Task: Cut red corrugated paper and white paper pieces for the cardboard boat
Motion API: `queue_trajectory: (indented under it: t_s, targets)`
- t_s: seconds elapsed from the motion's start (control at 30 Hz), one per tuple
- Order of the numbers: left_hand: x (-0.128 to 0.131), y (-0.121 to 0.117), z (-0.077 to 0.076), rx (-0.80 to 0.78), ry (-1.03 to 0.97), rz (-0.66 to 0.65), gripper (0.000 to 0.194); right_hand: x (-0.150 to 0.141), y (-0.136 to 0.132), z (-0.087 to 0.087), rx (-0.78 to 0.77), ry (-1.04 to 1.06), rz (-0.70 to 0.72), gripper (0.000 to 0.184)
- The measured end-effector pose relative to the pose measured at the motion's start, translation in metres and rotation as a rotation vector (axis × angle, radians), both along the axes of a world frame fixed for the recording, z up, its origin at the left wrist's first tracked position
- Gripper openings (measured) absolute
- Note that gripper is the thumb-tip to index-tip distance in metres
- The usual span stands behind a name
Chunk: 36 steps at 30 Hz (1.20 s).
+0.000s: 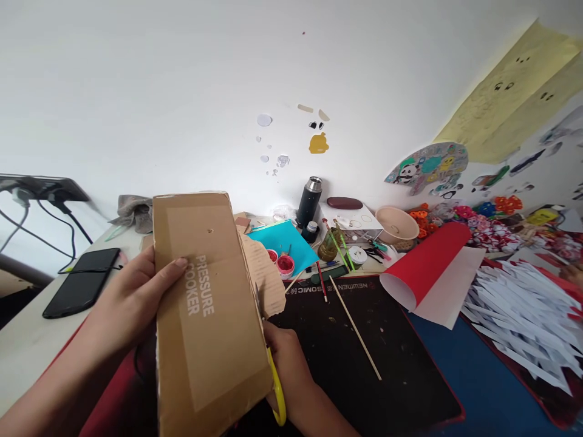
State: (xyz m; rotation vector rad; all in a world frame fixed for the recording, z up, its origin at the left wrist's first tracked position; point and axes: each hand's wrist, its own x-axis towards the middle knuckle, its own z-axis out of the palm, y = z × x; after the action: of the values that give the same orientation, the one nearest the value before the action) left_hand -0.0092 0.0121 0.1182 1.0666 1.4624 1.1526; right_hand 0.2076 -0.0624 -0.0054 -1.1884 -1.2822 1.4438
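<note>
Gripping cardboard (pixel 218 346) with left hand (pixel 141 288), scissors (pixel 277 388) with right hand (pixel 291 358), lower centre; possibly risking ragged cut by bending strip (pixel 268 276).

The cardboard (pixel 228 346) looks matt, the scissor handle (pixel 277 385) smooth plastic.

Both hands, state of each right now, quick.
Left hand: closed, holding the cardboard, thumb on its printed face.
Right hand: closed, holding the yellow-handled scissors at the cardboard's edge.
</note>
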Motion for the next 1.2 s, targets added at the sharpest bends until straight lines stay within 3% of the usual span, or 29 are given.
queue_trajectory:
  t_s: [0.23,0.47,0.7,0.97,1.2]
  targets:
    - [0.000,0.003,0.004,0.075,0.064,-0.028,0.080,0.001,-0.001,-0.009,-0.013,-0.040,-0.029,0.021]
    - [0.002,0.008,0.003,0.041,0.037,-0.043,0.078,-0.003,0.000,-0.014,-0.053,0.013,-0.040,0.023]
    - [-0.002,0.004,-0.003,0.038,0.090,-0.085,0.077,0.002,-0.002,-0.001,-0.046,0.049,0.008,0.025]
    - [-0.009,0.004,0.005,0.094,0.352,-0.099,0.083,0.015,-0.005,0.008,0.027,-0.011,0.135,0.030]
    - [0.005,-0.014,0.024,0.024,0.077,-0.044,0.077,0.018,-0.005,0.026,0.008,-0.082,0.152,0.024]
